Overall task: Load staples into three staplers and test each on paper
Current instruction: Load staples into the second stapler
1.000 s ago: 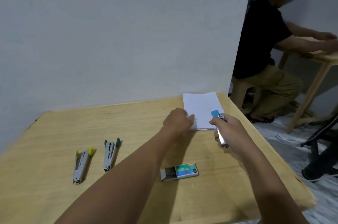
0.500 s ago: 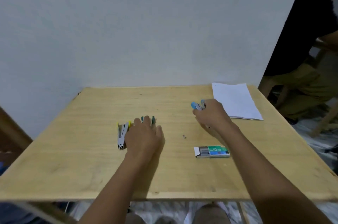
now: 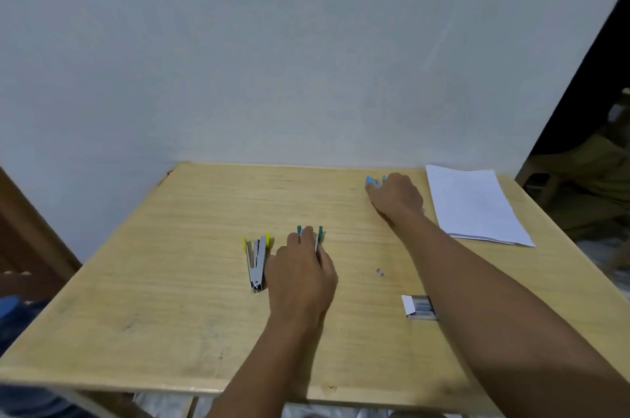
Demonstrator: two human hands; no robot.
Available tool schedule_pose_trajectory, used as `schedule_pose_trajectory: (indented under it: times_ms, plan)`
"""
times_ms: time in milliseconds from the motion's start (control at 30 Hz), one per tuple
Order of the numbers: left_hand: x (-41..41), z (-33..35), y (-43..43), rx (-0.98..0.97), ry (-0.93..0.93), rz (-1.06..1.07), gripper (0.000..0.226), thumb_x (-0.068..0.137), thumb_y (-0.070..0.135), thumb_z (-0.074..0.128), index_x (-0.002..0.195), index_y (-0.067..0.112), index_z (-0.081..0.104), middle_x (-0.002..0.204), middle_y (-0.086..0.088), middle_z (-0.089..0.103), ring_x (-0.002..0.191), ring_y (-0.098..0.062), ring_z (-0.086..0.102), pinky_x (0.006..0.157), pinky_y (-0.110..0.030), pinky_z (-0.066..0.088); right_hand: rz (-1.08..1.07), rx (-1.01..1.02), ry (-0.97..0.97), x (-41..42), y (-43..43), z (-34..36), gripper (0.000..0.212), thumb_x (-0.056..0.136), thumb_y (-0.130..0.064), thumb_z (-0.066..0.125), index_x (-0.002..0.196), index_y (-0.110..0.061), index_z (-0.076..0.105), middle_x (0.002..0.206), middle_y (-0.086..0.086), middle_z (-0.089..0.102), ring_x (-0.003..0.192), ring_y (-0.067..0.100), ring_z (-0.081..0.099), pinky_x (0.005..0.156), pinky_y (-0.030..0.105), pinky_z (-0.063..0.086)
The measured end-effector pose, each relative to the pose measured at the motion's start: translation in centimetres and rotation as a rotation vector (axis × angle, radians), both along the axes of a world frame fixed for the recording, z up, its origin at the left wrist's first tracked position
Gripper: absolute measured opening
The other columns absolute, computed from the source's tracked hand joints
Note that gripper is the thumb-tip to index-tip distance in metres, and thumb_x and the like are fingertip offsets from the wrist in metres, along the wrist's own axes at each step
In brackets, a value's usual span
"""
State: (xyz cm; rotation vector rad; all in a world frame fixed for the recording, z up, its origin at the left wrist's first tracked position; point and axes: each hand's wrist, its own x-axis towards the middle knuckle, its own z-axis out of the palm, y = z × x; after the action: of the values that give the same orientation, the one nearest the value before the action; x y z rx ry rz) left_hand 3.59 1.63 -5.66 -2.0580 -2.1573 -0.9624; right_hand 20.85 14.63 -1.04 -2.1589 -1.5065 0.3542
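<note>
staplers, all three on the wooden table point(image 3: 163, 298): blue-tipped stapler point(image 3: 371, 181) is near the far edge with the right hand point(image 3: 395, 197) curled round it, just beside the paper point(image 3: 474, 206) in the far right corner. green-tipped stapler point(image 3: 319, 236) sits mid-table under the left hand point(image 3: 301, 276), fingers laid over it, can't tell if it's actually gripping. yellow-tipped stapler point(image 3: 256, 260) lies splayed open just beside, untouched. staple box point(image 3: 417, 306) sits open toward the right edge. guessing one's about done, two left to load and test.
</note>
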Motion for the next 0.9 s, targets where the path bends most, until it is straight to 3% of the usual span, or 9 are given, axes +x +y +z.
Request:
schedule_pose_trajectory:
  times_ms: [100, 200, 300, 433, 567, 633, 767, 900]
  plan:
    - [-0.1, -0.2, 0.2, 0.002, 0.011, 0.002, 0.025, 0.091, 0.028, 0.045, 0.108, 0.018, 0.059, 0.084, 0.000, 0.061, 0.061, -0.021, 0.056, 0.056, -0.034, 0.042, 0.030, -0.009, 0.129, 0.5, -0.2, 0.5, 0.036, 0.090, -0.038, 0.060, 0.109, -0.007, 0.058, 0.118, 0.012, 0.064, 0.094, 0.029, 0.061, 0.070, 0.033, 0.044]
    - [0.0, -0.2, 0.2, -0.003, -0.001, -0.008, 0.027, 0.092, 0.029, 0.043, 0.112, 0.018, 0.057, 0.086, 0.001, 0.061, 0.062, -0.020, 0.057, 0.058, -0.034, 0.044, 0.097, -0.001, 0.218, 1.1, -1.2, 0.2, 0.054, 0.089, -0.024, 0.063, 0.137, -0.005, 0.048, 0.134, 0.012, 0.057, 0.117, 0.029, 0.057, 0.090, 0.036, 0.046]
    - [0.0, 0.1, 0.2, 0.003, -0.034, -0.029, 0.033, 0.093, 0.028, 0.046, 0.123, 0.017, 0.054, 0.092, 0.000, 0.063, 0.068, -0.022, 0.061, 0.061, -0.037, 0.048, 0.121, 0.034, 0.278, 1.3, -2.2, -0.3, 0.059, 0.089, -0.024, 0.066, 0.143, -0.012, 0.046, 0.137, 0.008, 0.058, 0.110, 0.021, 0.058, 0.084, 0.028, 0.042]
    - [0.1, 0.6, -0.3, 0.014, -0.120, -0.063, 0.048, 0.096, 0.030, 0.044, 0.141, 0.016, 0.037, 0.105, -0.001, 0.064, 0.074, -0.022, 0.064, 0.067, -0.041, 0.052, 0.069, 0.237, 0.293, -0.5, -5.1, 0.5, 0.040, 0.090, -0.042, 0.065, 0.123, -0.019, 0.061, 0.120, 0.000, 0.059, 0.090, 0.015, 0.059, 0.076, 0.033, 0.049]
    - [0.4, 1.0, -0.6, 0.064, -0.168, -0.086, 0.049, 0.097, 0.034, 0.040, 0.142, 0.018, 0.029, 0.102, 0.000, 0.067, 0.071, -0.022, 0.064, 0.064, -0.040, 0.052, 0.250, -0.040, 0.582, -3.4, -8.6, 1.8, 0.046, 0.087, -0.055, 0.063, 0.091, -0.009, 0.070, 0.079, -0.001, 0.066, 0.072, 0.017, 0.063, 0.071, 0.033, 0.052]
    - [0.5, 1.2, -1.0, 0.102, -0.167, -0.106, 0.049, 0.097, 0.033, 0.044, 0.142, 0.016, 0.034, 0.098, -0.001, 0.068, 0.071, -0.023, 0.065, 0.062, -0.039, 0.051, 0.286, -0.112, 0.650, -4.7, -9.9, 1.9, 0.042, 0.089, -0.050, 0.064, 0.088, -0.009, 0.071, 0.079, 0.003, 0.071, 0.068, 0.018, 0.063, 0.069, 0.036, 0.052]
    - [0.5, 1.6, -1.5, 0.179, -0.168, -0.163, 0.041, 0.093, 0.029, 0.055, 0.130, 0.020, 0.040, 0.093, 0.000, 0.067, 0.068, -0.023, 0.063, 0.058, -0.040, 0.052, 0.231, 0.003, 0.710, -6.0, -11.5, 2.1, 0.019, 0.092, -0.034, 0.065, 0.079, -0.020, 0.070, 0.085, 0.003, 0.076, 0.077, 0.019, 0.071, 0.078, 0.046, 0.059]
    - [0.6, 1.9, -1.9, 0.249, -0.115, -0.233, 0.038, 0.084, 0.024, 0.062, 0.118, 0.018, 0.048, 0.083, 0.000, 0.062, 0.062, -0.023, 0.059, 0.051, -0.036, 0.047, 0.207, 0.002, 0.866, -5.7, -12.8, 2.5, 0.021, 0.093, -0.030, 0.066, 0.082, -0.015, 0.075, 0.087, 0.003, 0.078, 0.079, 0.012, 0.074, 0.081, 0.038, 0.061]
